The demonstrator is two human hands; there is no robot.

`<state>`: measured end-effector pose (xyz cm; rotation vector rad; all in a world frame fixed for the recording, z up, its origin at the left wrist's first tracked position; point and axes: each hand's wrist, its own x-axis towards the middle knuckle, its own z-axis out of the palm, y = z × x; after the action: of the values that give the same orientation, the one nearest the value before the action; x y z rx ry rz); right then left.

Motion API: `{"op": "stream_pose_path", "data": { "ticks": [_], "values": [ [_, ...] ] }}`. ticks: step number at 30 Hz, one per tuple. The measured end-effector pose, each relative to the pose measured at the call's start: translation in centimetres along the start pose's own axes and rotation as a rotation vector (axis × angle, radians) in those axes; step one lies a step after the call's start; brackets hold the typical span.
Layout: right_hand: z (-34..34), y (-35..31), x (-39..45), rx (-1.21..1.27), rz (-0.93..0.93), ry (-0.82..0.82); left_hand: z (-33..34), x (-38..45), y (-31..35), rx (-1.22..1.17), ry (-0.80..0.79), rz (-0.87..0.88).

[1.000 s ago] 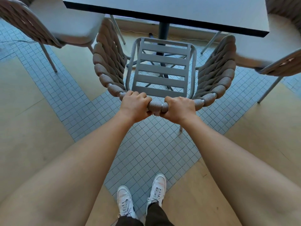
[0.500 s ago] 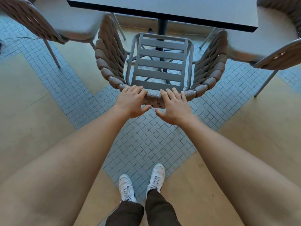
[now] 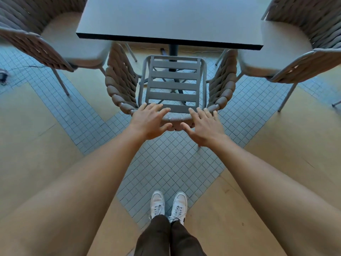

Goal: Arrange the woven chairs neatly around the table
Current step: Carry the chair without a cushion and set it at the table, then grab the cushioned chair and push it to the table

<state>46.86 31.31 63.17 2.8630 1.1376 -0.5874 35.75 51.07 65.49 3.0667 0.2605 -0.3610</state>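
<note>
The brown rope-woven chair with a grey slatted metal seat (image 3: 173, 84) stands at twelve o'clock from the person, its front edge just under the dark square table (image 3: 171, 19). The left hand (image 3: 149, 122) and right hand (image 3: 204, 128) lie spread over its back rail, fingers unfurled, seemingly gripping nothing. Any further push runs straight toward twelve; both hands sit equally near.

Bare arms (image 3: 88, 182) without sleeves, dark brown trousers (image 3: 166, 237), and white laced sneakers (image 3: 168, 204) with worn toes.
</note>
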Motion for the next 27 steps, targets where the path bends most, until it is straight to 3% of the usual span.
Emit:
{"op": "stream_pose_path", "data": {
  "ticks": [27],
  "values": [
    [-10.4, 8.7, -5.0, -0.04, 0.328, 0.123, -10.1, 7.9, 6.4, -0.028, 0.115, 0.298]
  ]
}}
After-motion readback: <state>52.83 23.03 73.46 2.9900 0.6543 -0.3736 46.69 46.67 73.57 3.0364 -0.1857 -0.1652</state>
